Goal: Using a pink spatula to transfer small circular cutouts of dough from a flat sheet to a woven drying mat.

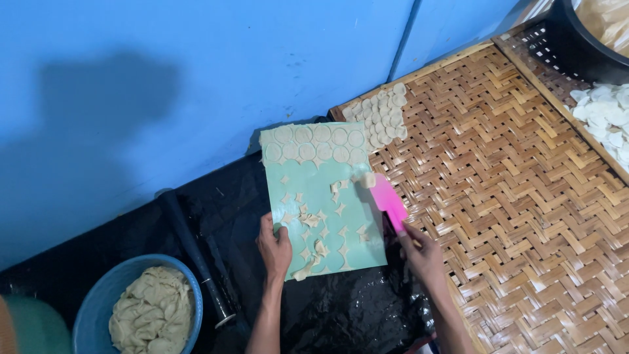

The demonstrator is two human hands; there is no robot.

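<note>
The left hand (274, 248) is clamped on the lower left edge of a pale green board (321, 196), thumb on top, holding it over black plastic sheeting (341, 308). The right hand (424, 257) is closed round the handle of a pink spatula (389, 202), whose blade lies at the board's right edge. A round dough disc (368, 179) sits at the blade's tip, just off the board's right side and over the woven mat.

Board condition: two rows of cut dough discs (316, 143) remain across the top end, touching one another. Below them the surface carries scattered star-shaped dough scraps (313, 223), thickest toward the lower left near the left thumb.

Surroundings: a woven bamboo mat (517, 196) lies to the right of the board, its corner close behind the board's top right. A cluster of discs (383, 115) is laid on that corner, near the board's top row. A second woven tray (544, 49) sits at upper right with a pile of white discs (606, 118) on it, beside a black tub (583, 39). At lower left a blue bowl (88, 311) holds a lump of dough (152, 311). A dark roll (196, 259) lies on the sheeting between bowl and board. A blue wall (196, 65) stands behind.
</note>
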